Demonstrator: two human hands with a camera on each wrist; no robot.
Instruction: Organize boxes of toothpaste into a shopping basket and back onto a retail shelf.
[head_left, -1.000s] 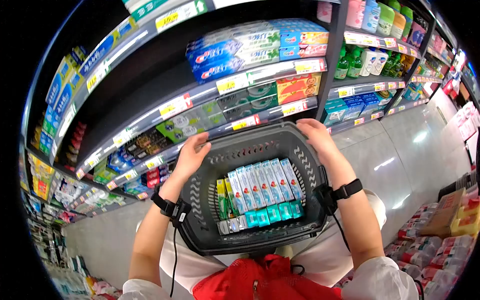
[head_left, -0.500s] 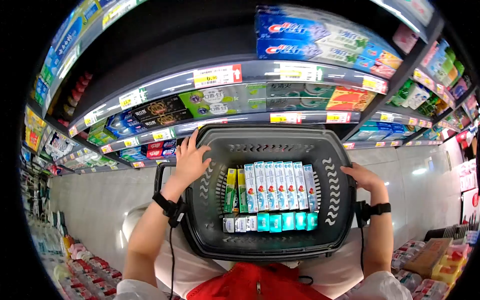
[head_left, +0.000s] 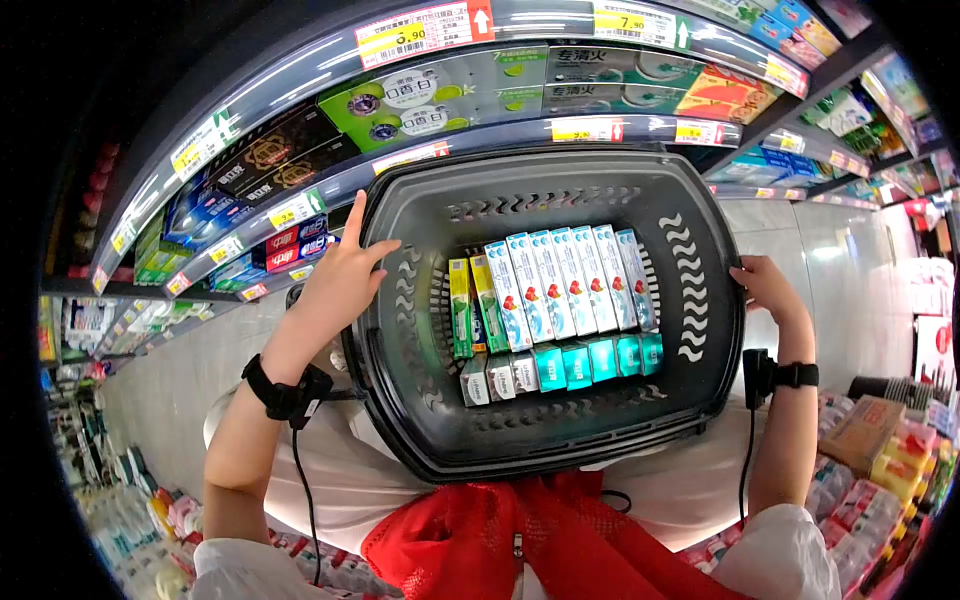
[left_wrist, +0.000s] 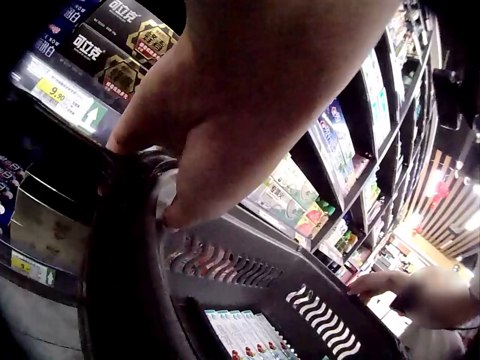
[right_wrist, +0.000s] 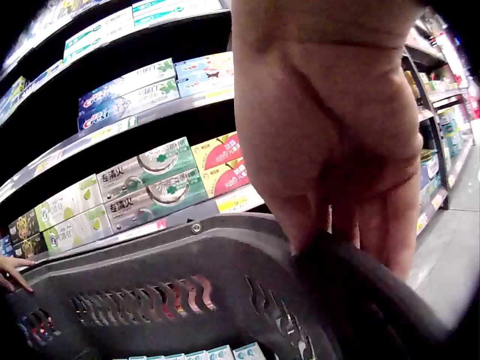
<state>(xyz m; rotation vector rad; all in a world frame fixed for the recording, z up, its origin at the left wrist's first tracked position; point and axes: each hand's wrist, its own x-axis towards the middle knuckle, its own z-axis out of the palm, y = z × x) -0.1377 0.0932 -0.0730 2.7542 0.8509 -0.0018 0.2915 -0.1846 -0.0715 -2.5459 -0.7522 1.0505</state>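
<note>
A dark grey basket (head_left: 540, 432) rests over the person's lap, tilted in the head view. Inside, upright white-and-blue boxes (head_left: 575, 285) stand in a row beside yellow-green boxes (head_left: 461, 308), with teal and silver box ends along the near side. The left hand (head_left: 345, 272) straddles the basket's left rim, thumb inward and one finger extended; the left wrist view shows this hand (left_wrist: 202, 127) gripping the rim. Over the right rim curls the right hand (head_left: 770, 287), also seen holding it in the right wrist view (right_wrist: 334, 157).
Shelves with toothpaste boxes (head_left: 420, 100) and price labels (head_left: 588, 130) curve just beyond the basket's far rim. Bottle packs and a brown carton (head_left: 862, 432) stand at the lower right. Tiled floor (head_left: 830, 250) shows on the right, between shelves and packs.
The view has moved closer to the lower shelves. The right hand has come down from the far right corner to the right rim, and the left hand has shifted along the left side.
</note>
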